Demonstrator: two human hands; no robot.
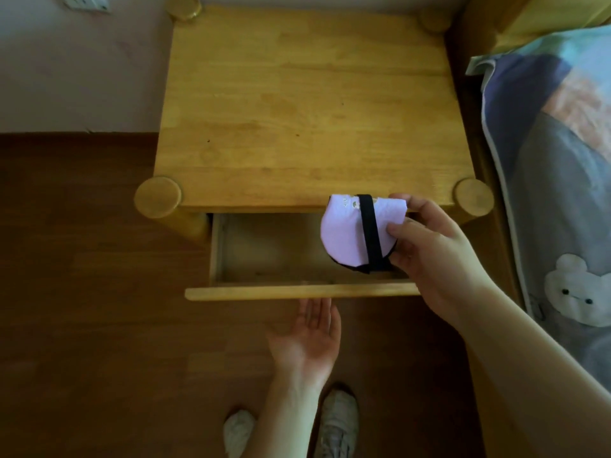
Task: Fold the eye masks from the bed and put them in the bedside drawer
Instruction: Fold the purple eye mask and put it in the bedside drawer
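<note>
Pinching 1 folded eye mask [350, 234] in my right hand [429, 249] above the open drawer [297, 290]; my left hand [305, 340] spread empty below its front.

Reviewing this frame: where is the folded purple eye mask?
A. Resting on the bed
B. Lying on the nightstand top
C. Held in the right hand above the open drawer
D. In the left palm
C: the right hand pinches the eye mask over the open drawer; the left hand is empty, palm up.

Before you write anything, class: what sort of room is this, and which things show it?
Most likely a bedroom: a wooden bedside table with its drawer open, bedding beside it, and a folded eye mask held in the right hand.
</note>
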